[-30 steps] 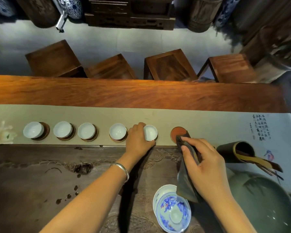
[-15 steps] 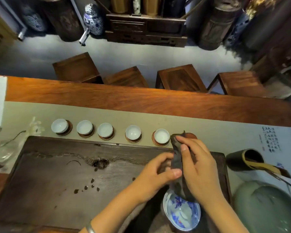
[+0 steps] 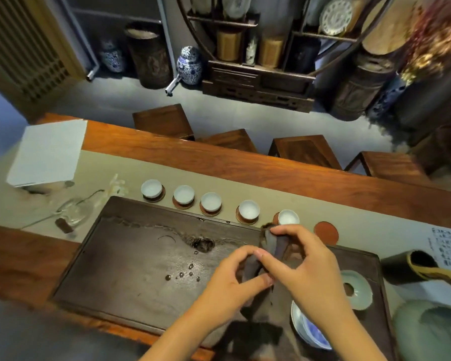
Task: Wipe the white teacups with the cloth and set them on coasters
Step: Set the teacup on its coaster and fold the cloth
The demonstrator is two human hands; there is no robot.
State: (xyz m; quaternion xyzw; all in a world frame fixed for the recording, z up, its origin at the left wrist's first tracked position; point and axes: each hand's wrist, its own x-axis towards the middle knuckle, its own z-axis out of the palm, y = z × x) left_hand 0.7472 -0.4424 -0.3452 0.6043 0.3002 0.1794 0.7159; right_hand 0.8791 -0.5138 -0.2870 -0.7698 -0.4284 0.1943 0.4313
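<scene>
I see the long wooden table [image 3: 284, 175] with a pale runner [image 3: 167, 175] along it, and on that the dark tea tray [image 3: 130, 264] nearest me, a few water drops on its surface. Along the runner just past the tray's far edge stand five white teacups [image 3: 211, 201] in a row, each on its own coaster [image 3: 210, 212]; the rightmost cup [image 3: 288, 218] sits just beyond my fingers. To its right lies one bare red coaster [image 3: 326, 233], apart from the cups. My hands meet over the tray's right half. My left hand [image 3: 229, 287] pinches the dark cloth [image 3: 272, 247] between thumb and curled fingers from below; my right hand [image 3: 305, 267] pinches its upper end between thumb and forefinger. The cloth runs between the two grips, bunched. A blue-and-white bowl [image 3: 307, 330] sits under my right wrist.
</scene>
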